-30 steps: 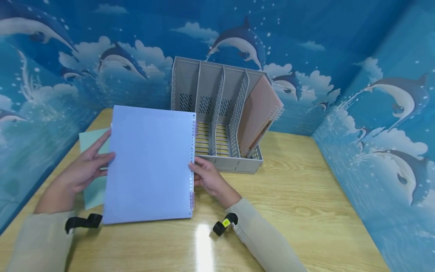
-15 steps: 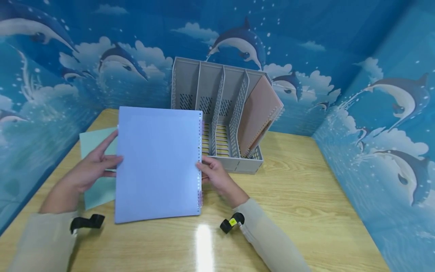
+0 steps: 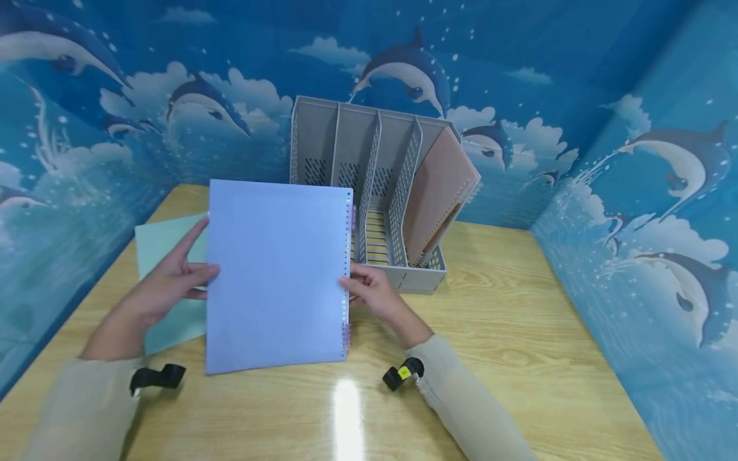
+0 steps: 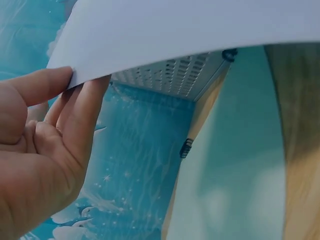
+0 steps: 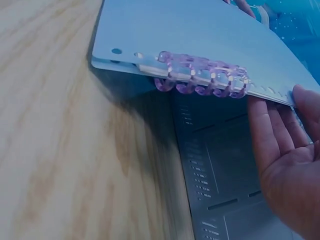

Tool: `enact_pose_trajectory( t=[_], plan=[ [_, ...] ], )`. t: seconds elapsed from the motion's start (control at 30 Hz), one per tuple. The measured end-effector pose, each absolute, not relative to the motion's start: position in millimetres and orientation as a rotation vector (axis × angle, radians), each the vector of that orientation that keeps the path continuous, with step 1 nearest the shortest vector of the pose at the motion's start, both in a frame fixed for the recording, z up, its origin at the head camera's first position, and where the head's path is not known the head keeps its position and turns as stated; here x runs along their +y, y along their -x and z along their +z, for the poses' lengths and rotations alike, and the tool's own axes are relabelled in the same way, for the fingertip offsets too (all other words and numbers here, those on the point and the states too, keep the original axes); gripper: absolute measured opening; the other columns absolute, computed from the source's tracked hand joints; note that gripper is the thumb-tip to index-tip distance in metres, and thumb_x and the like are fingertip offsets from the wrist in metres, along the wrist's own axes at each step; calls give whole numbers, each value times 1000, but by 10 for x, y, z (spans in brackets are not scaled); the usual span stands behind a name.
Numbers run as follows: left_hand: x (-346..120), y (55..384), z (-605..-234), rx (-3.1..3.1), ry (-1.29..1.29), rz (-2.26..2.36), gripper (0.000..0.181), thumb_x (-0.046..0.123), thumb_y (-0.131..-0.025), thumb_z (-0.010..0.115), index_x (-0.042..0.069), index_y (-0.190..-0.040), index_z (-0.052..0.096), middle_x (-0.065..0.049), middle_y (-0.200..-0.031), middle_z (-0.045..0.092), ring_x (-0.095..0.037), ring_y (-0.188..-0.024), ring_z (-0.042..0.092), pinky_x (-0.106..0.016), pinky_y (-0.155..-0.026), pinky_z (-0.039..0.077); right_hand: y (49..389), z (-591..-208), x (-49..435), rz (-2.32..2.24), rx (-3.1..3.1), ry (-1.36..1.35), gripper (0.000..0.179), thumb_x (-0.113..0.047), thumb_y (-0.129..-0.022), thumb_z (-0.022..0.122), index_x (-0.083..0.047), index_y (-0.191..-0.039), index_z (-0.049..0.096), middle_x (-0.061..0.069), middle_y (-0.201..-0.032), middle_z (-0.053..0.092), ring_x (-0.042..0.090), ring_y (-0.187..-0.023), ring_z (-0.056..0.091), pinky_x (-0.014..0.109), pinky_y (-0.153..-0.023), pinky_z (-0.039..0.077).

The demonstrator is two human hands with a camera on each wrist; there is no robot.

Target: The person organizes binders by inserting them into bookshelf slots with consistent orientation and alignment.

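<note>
A lavender loose-leaf notebook [image 3: 277,275] is held up above the table between both hands, its purple ring binding [image 5: 202,75] on the right side. At its left edge, my left hand [image 3: 167,278] pinches the cover between thumb and fingers, as the left wrist view [image 4: 50,135] confirms. My right hand [image 3: 377,294] grips the bound edge, thumb on the near face and fingers behind. Behind the notebook stands a grey file organizer [image 3: 398,278] with several slots, partly covered by it. A pink notebook [image 3: 441,189] leans in the organizer's rightmost slot.
A mint-green notebook [image 3: 173,330] lies on the wooden table [image 3: 496,320] at the left, partly under the left hand and the lavender notebook. Dolphin-print walls [image 3: 242,64] enclose the table at the back and sides.
Both hands have carried the lavender notebook a little to the right, covering more of the organizer's left slots. The organizer, pink notebook and mint-green notebook have stayed put.
</note>
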State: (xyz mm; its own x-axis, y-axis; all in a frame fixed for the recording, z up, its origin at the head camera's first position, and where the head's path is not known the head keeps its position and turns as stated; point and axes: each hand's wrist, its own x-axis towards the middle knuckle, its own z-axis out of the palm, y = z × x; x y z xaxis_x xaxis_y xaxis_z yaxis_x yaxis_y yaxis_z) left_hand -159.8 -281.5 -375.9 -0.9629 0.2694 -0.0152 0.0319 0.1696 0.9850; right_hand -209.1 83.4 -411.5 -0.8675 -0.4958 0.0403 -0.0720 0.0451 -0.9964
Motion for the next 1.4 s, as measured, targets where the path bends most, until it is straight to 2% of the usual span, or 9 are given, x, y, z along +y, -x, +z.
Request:
enact_pose_trajectory(
  t=[0.1,0.2,0.3,0.37,0.43,0.6,0.9,1.17,1.4],
  plan=[
    [-2781,1599,-3783,2284,-230,1856,79,15,-103,50,20,-157,-7,3,-93,70,-6,-79,67,-27,-68,59,2109,-4107,846,-1884,2025,569,33,-3,-97,56,10,-127,55,11,-93,71,13,-71,68,45,-72,59],
    [-2741,1593,-3811,2342,-159,1769,71,20,-104,48,3,-155,2,-5,-109,66,0,-84,65,-27,-72,58,2123,-4098,857,-1866,2042,571,31,-4,-97,57,11,-124,56,-3,-79,68,9,-67,64,36,-65,59],
    [-2692,1589,-3834,2360,-135,1727,62,18,-104,46,-6,-151,13,-9,-109,64,1,-85,63,-28,-72,58,2134,-4090,884,-1834,2040,587,33,-6,-98,57,9,-126,55,-7,-67,60,8,-62,59,33,-58,56],
    [-2652,1591,-3838,2345,-147,1739,55,16,-104,46,-6,-147,20,-5,-104,67,-1,-84,64,-29,-71,59,2139,-4092,919,-1803,2027,605,34,-8,-98,56,7,-129,53,-4,-67,61,9,-61,59,34,-56,56],
    [-2609,1597,-3828,2326,-171,1752,47,14,-104,47,-5,-141,26,-1,-99,69,-5,-82,65,-30,-69,59,2140,-4092,965,-1774,1989,635,37,-9,-100,53,4,-135,49,2,-76,68,12,-63,64,37,-57,58],
    [-2505,1633,-3788,2301,-238,1761,33,12,-104,47,-3,-130,34,-5,-97,71,-11,-78,67,-32,-68,59,2142,-4103,1098,-1742,1890,662,39,-8,-102,48,7,-138,43,18,-100,71,18,-71,70,35,-58,59],
    [-2349,1670,-3842,2251,-265,1783,26,8,-104,45,0,-126,35,-15,-102,70,-15,-80,67,-34,-67,58,2177,-4095,1317,-1788,1721,693,35,-5,-102,43,17,-129,40,0,-89,73,14,-72,70,28,-60,59],
    [-2259,1703,-3844,2261,-272,1769,33,10,-104,45,0,-133,35,-25,-115,65,-18,-87,67,-33,-72,58,2212,-4107,1452,-1811,1680,704,19,-8,-102,47,-5,-120,55,2,-89,73,16,-72,71,28,-61,59],
    [-2152,1753,-3843,2234,-266,1766,41,13,-103,48,2,-140,34,-28,-124,60,-20,-94,66,-35,-77,57,2192,-4074,1559,-1846,1766,663,18,-9,-102,49,-15,-113,61,2,-83,73,13,-65,69,26,-56,58]
  ],
)
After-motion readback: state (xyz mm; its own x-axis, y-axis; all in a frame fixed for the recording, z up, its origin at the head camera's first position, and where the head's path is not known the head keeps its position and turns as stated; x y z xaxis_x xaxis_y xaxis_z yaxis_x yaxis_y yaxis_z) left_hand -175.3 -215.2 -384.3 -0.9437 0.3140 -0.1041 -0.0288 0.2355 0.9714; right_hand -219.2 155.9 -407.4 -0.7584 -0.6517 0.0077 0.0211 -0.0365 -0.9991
